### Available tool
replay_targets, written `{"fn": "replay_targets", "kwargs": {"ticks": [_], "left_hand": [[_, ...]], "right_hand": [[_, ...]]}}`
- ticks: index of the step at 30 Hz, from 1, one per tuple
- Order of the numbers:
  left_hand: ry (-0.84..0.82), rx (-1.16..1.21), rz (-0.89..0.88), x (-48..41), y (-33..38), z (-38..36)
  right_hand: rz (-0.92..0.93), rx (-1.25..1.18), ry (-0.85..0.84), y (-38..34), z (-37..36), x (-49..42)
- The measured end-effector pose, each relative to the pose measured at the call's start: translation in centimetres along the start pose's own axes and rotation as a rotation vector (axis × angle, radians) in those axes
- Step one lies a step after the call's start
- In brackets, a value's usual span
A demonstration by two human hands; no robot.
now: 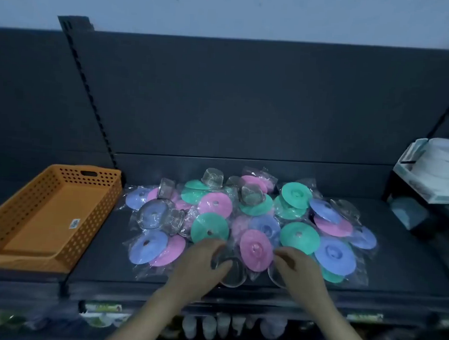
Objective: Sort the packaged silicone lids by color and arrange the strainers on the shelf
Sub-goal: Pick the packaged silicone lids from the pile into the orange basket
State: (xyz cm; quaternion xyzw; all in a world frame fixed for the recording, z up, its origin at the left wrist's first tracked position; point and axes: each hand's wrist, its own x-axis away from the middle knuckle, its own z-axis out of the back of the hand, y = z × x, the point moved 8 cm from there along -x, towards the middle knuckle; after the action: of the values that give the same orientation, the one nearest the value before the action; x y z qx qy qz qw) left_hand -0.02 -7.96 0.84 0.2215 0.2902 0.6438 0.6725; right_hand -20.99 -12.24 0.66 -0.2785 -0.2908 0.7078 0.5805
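Head view: your left hand (202,260) rests at the pile's near edge, lower centre of the frame, fingers curled over a clear round strainer (234,274); whether they clamp it, you cannot tell. Your right hand (297,266) lies fingers loosely apart, its fingertips at the wrapper of a pink lid (256,250). The packaged silicone lids (299,237), green, pink and blue, lie mixed in one heap on the dark shelf (396,272), with metal mesh strainers (152,216) among them centre-left. An orange basket (10,256) stands at left.
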Motion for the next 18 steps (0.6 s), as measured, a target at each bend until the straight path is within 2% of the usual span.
{"fn": "replay_targets", "kwargs": {"ticks": [4,6,8,10,15,17,18], "left_hand": [[-0.04,-0.285,-0.234,-2.7,2.8,-1.6],[-0.152,-0.452,-0.338,-4.0,3.5,-3.6],[-0.276,-0.666,-0.38,-5.2,3.2,-5.3],[-0.323,-0.765,-0.405,-6.3,2.7,-6.2],[-0.343,-0.775,-0.412,-8.0,1.9,-7.7],[-0.318,-0.71,-0.431,-8.3,2.2,-7.4],[-0.252,-0.632,-0.493,-8.1,3.2,-6.7]], "right_hand": [[0.019,0.177,0.018,0.8,1.5,-2.0],[0.037,0.322,-0.007,1.9,2.1,-2.9],[0.05,0.449,-0.049,3.2,2.7,-3.6],[0.053,0.518,-0.111,4.5,2.9,-4.2],[0.105,0.662,-0.272,6.9,2.1,-5.4],[0.113,0.678,-0.288,7.6,1.8,-6.0],[0.123,0.681,-0.281,7.8,1.7,-6.3]]}}
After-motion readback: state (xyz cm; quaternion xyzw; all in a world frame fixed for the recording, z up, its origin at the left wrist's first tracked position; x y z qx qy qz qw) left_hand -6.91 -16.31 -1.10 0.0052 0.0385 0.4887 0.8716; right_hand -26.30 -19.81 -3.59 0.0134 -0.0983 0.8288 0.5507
